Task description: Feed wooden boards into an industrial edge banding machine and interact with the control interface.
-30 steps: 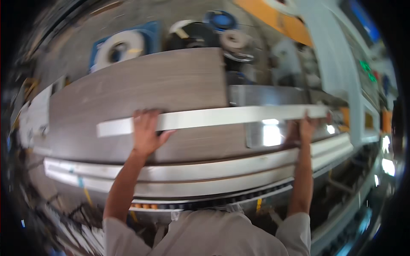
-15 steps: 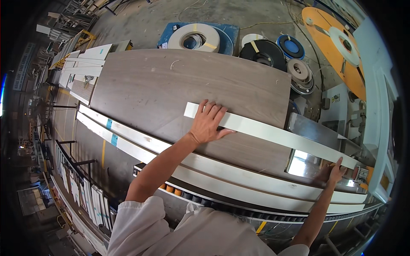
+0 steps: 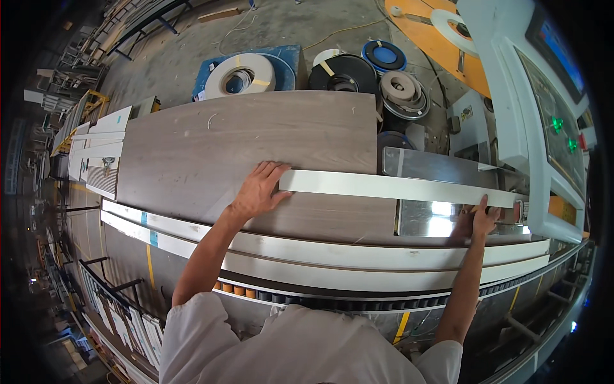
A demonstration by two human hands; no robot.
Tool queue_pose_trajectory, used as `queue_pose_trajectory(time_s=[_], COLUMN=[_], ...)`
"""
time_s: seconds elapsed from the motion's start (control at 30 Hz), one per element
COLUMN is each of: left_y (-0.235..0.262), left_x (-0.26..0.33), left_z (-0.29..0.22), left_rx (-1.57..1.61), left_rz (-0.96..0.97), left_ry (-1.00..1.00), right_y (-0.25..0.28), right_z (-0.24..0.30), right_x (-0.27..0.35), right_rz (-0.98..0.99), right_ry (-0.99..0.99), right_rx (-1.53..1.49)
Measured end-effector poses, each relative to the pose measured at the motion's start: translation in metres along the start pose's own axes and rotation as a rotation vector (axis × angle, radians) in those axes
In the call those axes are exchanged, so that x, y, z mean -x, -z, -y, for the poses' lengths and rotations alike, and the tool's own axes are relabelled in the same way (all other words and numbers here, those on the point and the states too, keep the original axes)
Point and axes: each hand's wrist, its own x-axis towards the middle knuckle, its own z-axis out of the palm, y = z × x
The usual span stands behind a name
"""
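Note:
A long narrow white board strip (image 3: pixel 384 187) lies across the brown wood-grain table (image 3: pixel 307 128) and the shiny metal plate (image 3: pixel 422 214), its right end at the machine. My left hand (image 3: pixel 259 192) is at the strip's left end, fingers at the far corner and thumb at the near one. Near the right end, my right hand (image 3: pixel 486 219) holds the strip's near edge, fingertips on its top face. The underside of the right hand's grip is hidden. Two longer white boards (image 3: pixel 320 246) lie side by side along the table's near side.
The pale machine housing (image 3: pixel 511 102), with a screen and green lights, stands at the right. Rolls of edging tape (image 3: pixel 240 75) sit beyond the table. Black and orange rollers (image 3: pixel 256 292) run along the near edge. White panels (image 3: pixel 102 137) lie at the far left.
My left hand has slid from the strip's top to its left end. The strip has turned to lie more level in view. My view has shifted right, showing more of the machine.

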Motion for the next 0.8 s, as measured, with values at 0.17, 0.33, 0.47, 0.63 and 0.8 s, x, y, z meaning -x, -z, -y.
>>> queue_pose_trajectory(time_s=[0.17,0.33,0.47,0.63,0.8], left_y=[-0.009,-0.027,-0.051,-0.067,-0.092], left_x=[-0.016,-0.032,-0.044,-0.063,-0.08], left_z=[-0.024,-0.051,-0.075,-0.102,-0.129], left_rx=[0.231,0.291,0.311,0.33,0.182], left_rz=[0.021,-0.005,-0.071,-0.112,-0.182], left_ry=[0.053,0.047,0.065,0.034,-0.048], right_y=[-0.001,0.0,0.001,0.009,0.019], right_z=[0.001,0.006,0.006,0.016,0.038], right_x=[0.003,0.008,0.009,0.015,0.025], right_rz=[-0.004,-0.002,-0.039,0.0,0.074], right_ry=[0.029,0.039,0.066,0.05,0.048], right_rx=[0.064,0.09,0.078,0.085,0.034])
